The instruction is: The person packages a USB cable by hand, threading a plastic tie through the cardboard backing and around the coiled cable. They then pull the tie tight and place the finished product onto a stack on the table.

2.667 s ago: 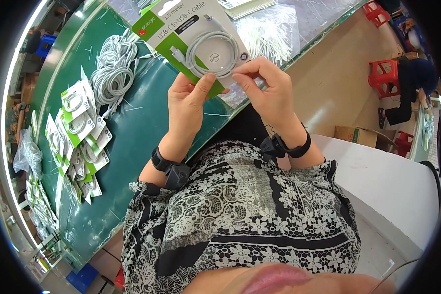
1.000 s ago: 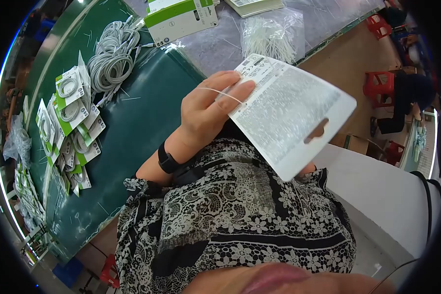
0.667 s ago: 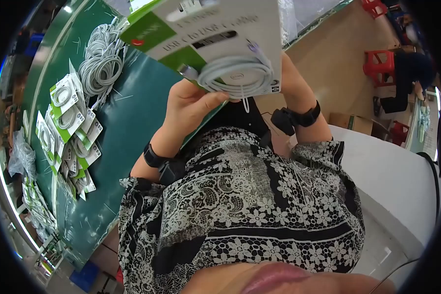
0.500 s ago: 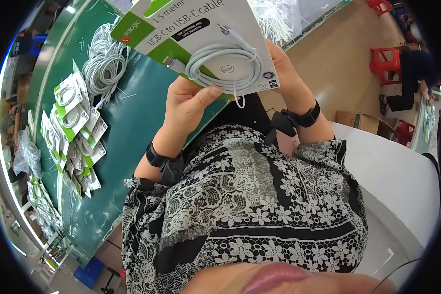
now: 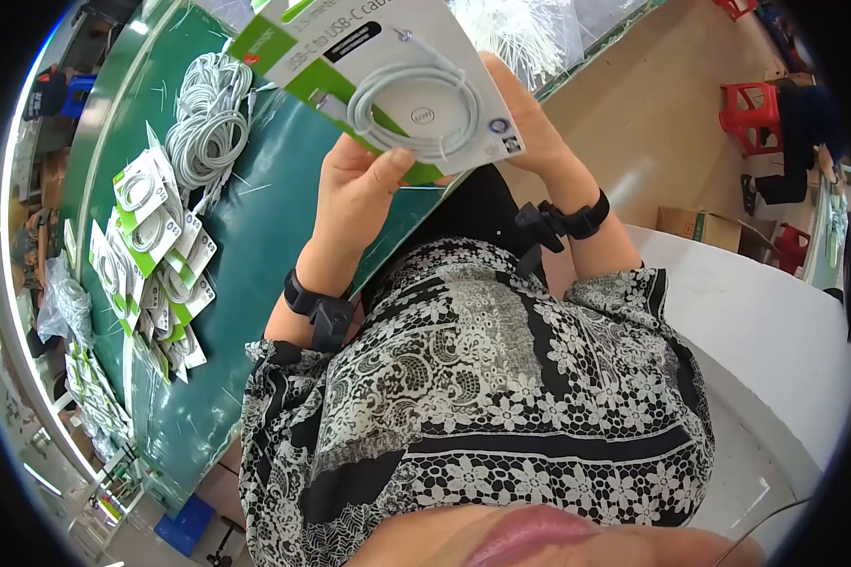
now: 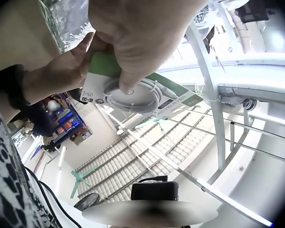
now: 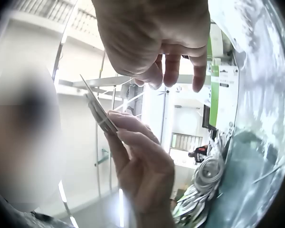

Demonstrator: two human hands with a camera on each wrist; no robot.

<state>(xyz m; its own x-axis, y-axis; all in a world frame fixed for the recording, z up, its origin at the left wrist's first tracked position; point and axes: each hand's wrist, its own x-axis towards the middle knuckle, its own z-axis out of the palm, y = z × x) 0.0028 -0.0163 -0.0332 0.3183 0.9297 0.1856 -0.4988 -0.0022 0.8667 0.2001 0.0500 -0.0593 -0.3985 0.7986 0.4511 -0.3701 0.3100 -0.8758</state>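
My left hand pinches the lower edge of a green-and-white retail card, thumb on the printed front. A coiled grey-white USB-C cable lies against that front, and a thin white tie crosses its lower loop. In the left wrist view the thumb presses over the coil on the card. My right hand is beside the card's right edge, its fingers hidden behind the card in the head view. From the right wrist view, the right hand has loosely bent fingers, apart from the card.
On the green table are a heap of carded cables and a bundle of loose coiled cables. A bag of thin white ties lies beyond the card. A red stool and another person are at right.
The card, back side up a second ago, has been turned front up and moved up and left. The tie's hanging tail no longer shows. My right hand has drawn away from the coil.
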